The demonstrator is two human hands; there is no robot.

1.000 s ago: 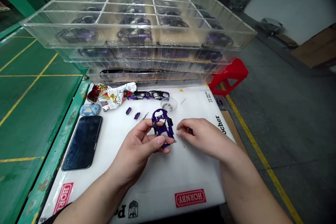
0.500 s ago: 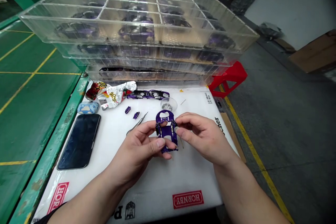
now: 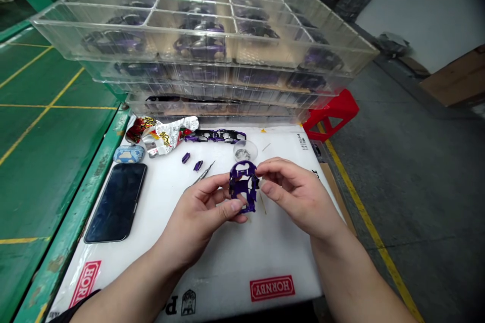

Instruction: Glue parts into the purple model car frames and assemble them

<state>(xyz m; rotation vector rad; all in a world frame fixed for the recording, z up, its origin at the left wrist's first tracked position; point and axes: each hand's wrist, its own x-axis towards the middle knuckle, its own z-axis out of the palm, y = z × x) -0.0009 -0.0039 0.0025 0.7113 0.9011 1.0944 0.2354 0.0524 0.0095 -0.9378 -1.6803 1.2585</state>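
Observation:
A purple toy car body (image 3: 243, 186), with open window and roof gaps, is held above the white work surface. My left hand (image 3: 212, 207) grips it from the left and below, thumb on its near end. At its right side, the fingertips of my right hand (image 3: 291, 189) pinch a small dark part of the body's edge. Just beyond it sits a small clear dish (image 3: 245, 151) with tiny silvery bits. Two small purple pieces (image 3: 192, 161) and a pair of tweezers (image 3: 205, 171), partly hidden by my left hand, lie to the left.
Stacked clear compartment trays (image 3: 204, 35) with purple car bodies stand at the back. More purple bodies (image 3: 215, 135) lie before them. At left are a phone (image 3: 115, 203), a blue patterned object (image 3: 129, 154) and a crumpled foil wrapper (image 3: 166, 136). A red plastic piece (image 3: 333, 113) juts out back right.
The car body has tilted and turned in my left hand, its near end raised slightly. My right fingers have shifted a little to the right along its edge.

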